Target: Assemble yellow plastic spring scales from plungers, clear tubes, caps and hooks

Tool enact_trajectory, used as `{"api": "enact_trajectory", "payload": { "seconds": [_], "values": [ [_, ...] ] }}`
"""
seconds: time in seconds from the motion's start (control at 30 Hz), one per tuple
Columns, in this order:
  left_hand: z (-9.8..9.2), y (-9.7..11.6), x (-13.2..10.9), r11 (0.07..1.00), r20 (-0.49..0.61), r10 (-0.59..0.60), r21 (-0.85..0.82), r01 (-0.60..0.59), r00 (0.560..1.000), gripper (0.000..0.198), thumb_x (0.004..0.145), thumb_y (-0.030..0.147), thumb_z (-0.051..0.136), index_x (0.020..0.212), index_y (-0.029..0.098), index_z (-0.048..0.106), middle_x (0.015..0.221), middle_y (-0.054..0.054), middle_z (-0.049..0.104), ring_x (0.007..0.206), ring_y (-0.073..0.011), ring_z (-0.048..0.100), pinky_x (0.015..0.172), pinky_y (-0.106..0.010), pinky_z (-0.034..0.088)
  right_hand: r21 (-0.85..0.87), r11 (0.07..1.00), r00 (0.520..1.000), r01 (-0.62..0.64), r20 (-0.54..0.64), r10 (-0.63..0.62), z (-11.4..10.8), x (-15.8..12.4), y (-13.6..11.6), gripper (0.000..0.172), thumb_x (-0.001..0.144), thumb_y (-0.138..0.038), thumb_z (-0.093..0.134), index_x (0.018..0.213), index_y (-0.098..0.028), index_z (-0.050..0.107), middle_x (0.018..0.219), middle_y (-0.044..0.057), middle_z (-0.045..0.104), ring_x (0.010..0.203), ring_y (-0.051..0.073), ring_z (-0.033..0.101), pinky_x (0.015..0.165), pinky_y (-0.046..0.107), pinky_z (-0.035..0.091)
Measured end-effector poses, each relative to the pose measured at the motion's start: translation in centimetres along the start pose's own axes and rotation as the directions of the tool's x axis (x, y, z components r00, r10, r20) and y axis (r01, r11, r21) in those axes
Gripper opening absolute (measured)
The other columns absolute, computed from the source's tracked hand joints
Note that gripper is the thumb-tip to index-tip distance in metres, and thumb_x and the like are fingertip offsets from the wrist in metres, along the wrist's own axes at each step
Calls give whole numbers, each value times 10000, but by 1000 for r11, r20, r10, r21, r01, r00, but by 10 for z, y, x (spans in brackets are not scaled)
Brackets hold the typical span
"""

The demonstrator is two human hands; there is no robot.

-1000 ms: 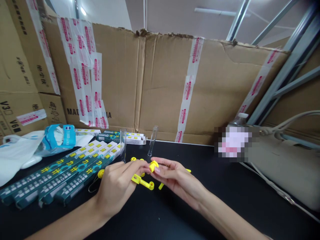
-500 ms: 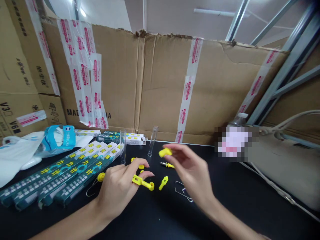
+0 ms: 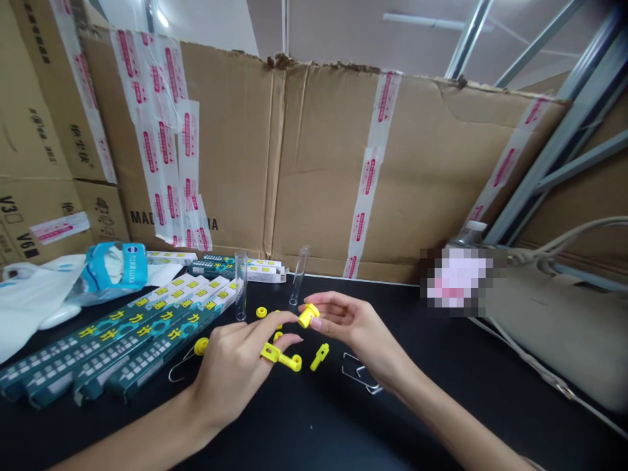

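My right hand point(image 3: 343, 318) pinches a short yellow plastic cap point(image 3: 307, 316) between thumb and fingers, above the black table. My left hand point(image 3: 245, 356) has its thumb and index finger apart, the index tip close to the cap. A yellow plastic rod with a slot and a ringed end point(image 3: 282, 357) juts out from under the left hand, seemingly held by the curled fingers, which are hidden. Just right of it lies a small yellow slotted piece point(image 3: 320, 356). Several little yellow wheels point(image 3: 261, 313) lie behind the left hand, partly covered.
Two clear tubes point(image 3: 241, 288) stand behind the hands. Printed long boxes point(image 3: 161, 340) lie at left, near a blue tissue pack point(image 3: 118, 267). Bent metal wires point(image 3: 360, 374) lie under the right forearm. A beige bag point(image 3: 554, 327) sits at right; cardboard point(image 3: 318, 176) walls the back.
My right hand has moved left and slightly down with the yellow cap, bringing it beside my left index fingertip. The left hand stays almost in place.
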State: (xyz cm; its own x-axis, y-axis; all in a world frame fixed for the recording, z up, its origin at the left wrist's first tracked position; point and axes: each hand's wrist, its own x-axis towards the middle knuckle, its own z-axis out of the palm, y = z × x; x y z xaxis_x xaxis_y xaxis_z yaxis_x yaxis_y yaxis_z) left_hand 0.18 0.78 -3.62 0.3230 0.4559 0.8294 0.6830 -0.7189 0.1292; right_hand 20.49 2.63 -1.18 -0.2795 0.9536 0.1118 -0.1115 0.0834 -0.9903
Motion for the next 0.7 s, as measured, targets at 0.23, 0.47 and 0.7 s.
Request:
{"api": "enact_trajectory", "payload": {
  "seconds": [0.23, 0.47, 0.7],
  "values": [
    [-3, 0, 1, 998, -61, 56, -28, -58, 997, 217, 901, 240, 660, 1117, 215, 648, 882, 19, 783, 618, -112, 699, 610, -226, 500, 246, 956, 987, -159, 53, 151, 13, -10, -1, 477, 634, -265, 880, 1058, -156, 691, 922, 59, 752, 900, 172, 711, 940, 315, 505],
    [-6, 4, 2, 999, -4, -20, 30, 20, 1000, 112, 926, 289, 617, 1001, 212, 650, 674, 49, 714, 490, -106, 633, 491, -231, 414, -339, 881, 875, 330, -241, -420, -3, -5, -5, 243, 807, -297, 734, 1039, -234, 696, 1046, 54, 716, 965, 207, 669, 929, 368, 500],
    [-1, 4, 1, 992, 59, -23, 129, 15, 998, 141, 957, 272, 526, 879, 214, 628, 593, 54, 678, 427, -131, 612, 453, -255, 373, -701, 616, 920, 359, 156, -358, -20, 12, 21, 223, 842, -155, 646, 1004, -265, 751, 930, 36, 752, 838, 208, 695, 795, 331, 527]
  ]
}}
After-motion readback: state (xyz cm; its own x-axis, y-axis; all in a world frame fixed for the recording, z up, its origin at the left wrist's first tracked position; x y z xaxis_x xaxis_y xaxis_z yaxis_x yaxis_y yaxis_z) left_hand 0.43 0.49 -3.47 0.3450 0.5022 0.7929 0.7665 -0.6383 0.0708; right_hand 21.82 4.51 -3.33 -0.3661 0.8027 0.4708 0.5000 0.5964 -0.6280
